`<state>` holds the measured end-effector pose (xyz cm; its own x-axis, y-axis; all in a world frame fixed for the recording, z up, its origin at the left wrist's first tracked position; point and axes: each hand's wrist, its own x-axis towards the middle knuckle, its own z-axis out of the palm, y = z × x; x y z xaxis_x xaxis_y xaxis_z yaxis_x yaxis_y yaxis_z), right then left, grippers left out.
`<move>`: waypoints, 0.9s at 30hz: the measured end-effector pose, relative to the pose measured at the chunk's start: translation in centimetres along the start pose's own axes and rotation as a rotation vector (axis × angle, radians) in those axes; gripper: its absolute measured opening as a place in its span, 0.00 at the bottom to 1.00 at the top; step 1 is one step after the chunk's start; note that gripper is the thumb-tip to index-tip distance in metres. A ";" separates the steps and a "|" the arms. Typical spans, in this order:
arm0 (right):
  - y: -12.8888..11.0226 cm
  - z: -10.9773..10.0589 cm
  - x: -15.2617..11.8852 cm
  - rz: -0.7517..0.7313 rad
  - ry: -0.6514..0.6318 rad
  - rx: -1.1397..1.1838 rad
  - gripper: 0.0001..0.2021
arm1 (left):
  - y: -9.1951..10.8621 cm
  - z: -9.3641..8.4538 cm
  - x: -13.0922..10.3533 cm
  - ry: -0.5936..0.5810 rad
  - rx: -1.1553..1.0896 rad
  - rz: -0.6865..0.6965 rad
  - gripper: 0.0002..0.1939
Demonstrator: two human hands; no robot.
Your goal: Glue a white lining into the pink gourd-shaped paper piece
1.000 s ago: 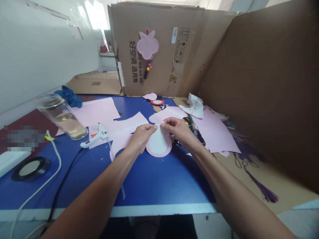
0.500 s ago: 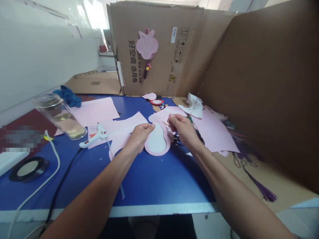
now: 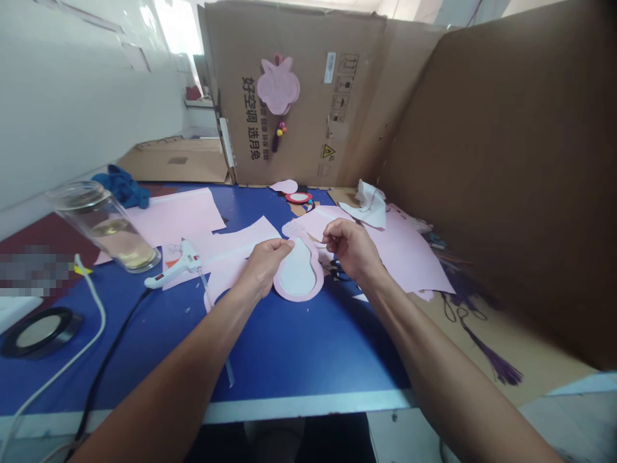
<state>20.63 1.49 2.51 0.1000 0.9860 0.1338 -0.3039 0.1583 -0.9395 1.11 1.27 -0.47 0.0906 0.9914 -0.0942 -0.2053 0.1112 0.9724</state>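
Observation:
A gourd-shaped pink cutout [image 3: 317, 287] lies on the blue table, with a smaller white gourd shape [image 3: 297, 275] inside its border. My left hand [image 3: 264, 262] pinches the cutout at the left side of its neck, thumb and fingers pressed together. Just right of the neck, my right hand [image 3: 351, 249] hovers with curled fingers and thumb together. Whatever is between those fingertips, if anything, is too small to make out. Dark-handled scissors [image 3: 341, 272] lie partly hidden under the right hand.
Pink sheets [image 3: 409, 257] spread on both sides. At left are a white glue gun [image 3: 176, 265] with a black cord, a glass cup [image 3: 130, 247] and black tape [image 3: 41, 331]. A purple tassel [image 3: 496, 361] lies right. Cardboard walls [image 3: 299, 154] stand behind and right.
The whole view has shifted slightly, so things appear further left. My right hand's fingers have curled in more beside the cutout. The left hand keeps its pinch.

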 end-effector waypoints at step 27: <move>0.6 0.8 -1.0 0.064 -0.120 -0.374 0.16 | -0.1 0.3 -0.5 -0.142 -0.051 -0.013 0.22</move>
<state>19.64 0.62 2.09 -0.0257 0.9960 0.0859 0.0626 0.0874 -0.9942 1.40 0.75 -0.49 0.2299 0.9705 -0.0720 -0.2520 0.1308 0.9588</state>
